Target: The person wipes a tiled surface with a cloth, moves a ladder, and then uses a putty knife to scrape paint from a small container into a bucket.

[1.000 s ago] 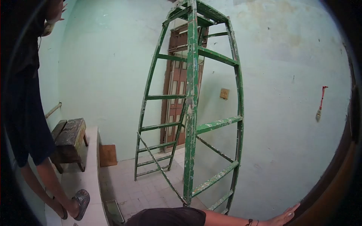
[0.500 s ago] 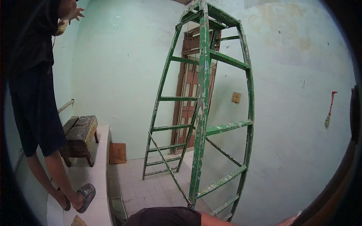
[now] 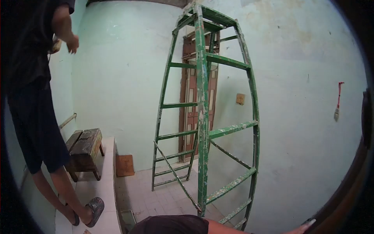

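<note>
At the bottom edge, a dark sleeve [image 3: 169, 224] and bare forearm stretch towards the right. My right hand [image 3: 300, 229] shows only in part in the lower right corner, near the wall. A small pale, shiny thing [image 3: 310, 223] sits at its fingers, which look closed around it; what it is I cannot make out. My left hand is out of view. In front of me stands a tall green stepladder [image 3: 202, 117], spattered with paint and spread apart. Neither of my hands is seen touching it.
Another person [image 3: 35, 117] in dark clothes stands on a tiled ledge [image 3: 107, 175] at left, one arm forward. Beside them is a worn wooden stool [image 3: 86, 150]. A brown board [image 3: 125, 165] leans on the wall. A paintbrush [image 3: 337, 113] hangs at right by a red cord.
My view has shifted slightly, so the ladder sits further left. More of my right hand and the pale thing shows. The other person's raised hand has come down a little.
</note>
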The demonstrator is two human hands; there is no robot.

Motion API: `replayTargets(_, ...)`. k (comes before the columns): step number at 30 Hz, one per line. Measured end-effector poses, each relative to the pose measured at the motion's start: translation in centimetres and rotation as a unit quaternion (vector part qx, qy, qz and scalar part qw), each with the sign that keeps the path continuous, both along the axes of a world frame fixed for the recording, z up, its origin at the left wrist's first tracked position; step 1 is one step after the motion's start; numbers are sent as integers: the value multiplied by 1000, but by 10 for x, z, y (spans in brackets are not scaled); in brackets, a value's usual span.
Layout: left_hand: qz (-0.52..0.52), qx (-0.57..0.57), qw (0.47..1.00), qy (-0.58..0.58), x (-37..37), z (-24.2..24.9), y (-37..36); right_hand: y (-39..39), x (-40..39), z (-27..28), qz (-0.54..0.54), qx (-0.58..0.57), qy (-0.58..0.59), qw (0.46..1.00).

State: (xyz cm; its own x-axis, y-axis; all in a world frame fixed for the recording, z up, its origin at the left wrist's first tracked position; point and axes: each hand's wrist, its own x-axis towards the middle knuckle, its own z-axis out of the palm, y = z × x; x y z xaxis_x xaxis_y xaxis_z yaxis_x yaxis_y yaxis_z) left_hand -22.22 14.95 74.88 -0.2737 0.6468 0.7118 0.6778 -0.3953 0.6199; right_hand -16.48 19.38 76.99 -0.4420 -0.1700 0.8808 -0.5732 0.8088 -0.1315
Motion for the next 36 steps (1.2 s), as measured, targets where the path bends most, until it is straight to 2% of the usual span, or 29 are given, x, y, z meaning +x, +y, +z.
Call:
replayTargets(7,-50,-186,981,-14,-8,-2,-8,13,43,-17,-111,-19,-32,993)
replayTargets(9,-95,-109,957,-251,-6,4,-7,12,63,-17,-143,-21,-42,989)
replayTargets(10,-104,-115,955,-252,-4,11,-11,9,67,-13,-153,-25,-44,987)
replayTargets(12,-13,-133,958,-252,3,30,-26,-1,72,2,-139,-94,-91,982)
replayTargets(13,-19,-140,958,-251,6,29,-28,-1,72,-2,-146,-100,-92,980)
replayTargets(15,63,-103,969,-217,10,28,-27,1,71,-8,-149,-92,-82,981)
replayTargets(16,58,-107,969,-215,12,27,-26,1,73,-9,-152,-99,-96,979)
replayTargets(18,134,-40,982,-129,14,24,-24,-4,77,-8,-147,-101,-96,979)
replayTargets(19,131,-42,982,-129,10,26,-24,-7,78,-7,-137,-101,-98,981)
replayTargets(21,114,-119,953,-255,-1,33,-24,-10,80,-8,-116,-97,-106,983)
replayTargets(22,111,-120,951,-264,-2,36,-25,-10,82,-10,-106,-94,-117,983)
replayTargets(23,143,-103,959,-223,1,36,-30,-5,82,-15,-109,-89,-134,981)
replayTargets(25,200,-49,960,-188,0,29,-42,14,70,-36,-38,-174,-38,983)
replayTargets(26,225,-12,955,-191,-2,26,-51,20,66,-43,-61,-222,-9,973)
replayTargets(27,238,-19,954,-184,-2,24,-64,26,64,-50,-64,-214,-36,974)
replayTargets(28,250,-26,951,-178,0,25,-81,31,64,-55,-76,-268,-74,958)
replayTargets(29,236,-28,958,-160,0,21,-99,32,63,-61,-90,-321,-108,937)
replayTargets(30,220,-29,965,-139,1,19,-117,30,60,-70,-96,-314,-129,936)
replayTargets(32,151,-71,978,-122,13,46,-159,27,53,-86,-73,-461,-129,875)
replayTargets(34,101,-99,983,-119,17,68,-203,20,43,-91,-58,-480,-151,862)
replayTargets(36,85,-47,988,-123,10,75,-253,12,36,-83,-45,-500,-174,847)
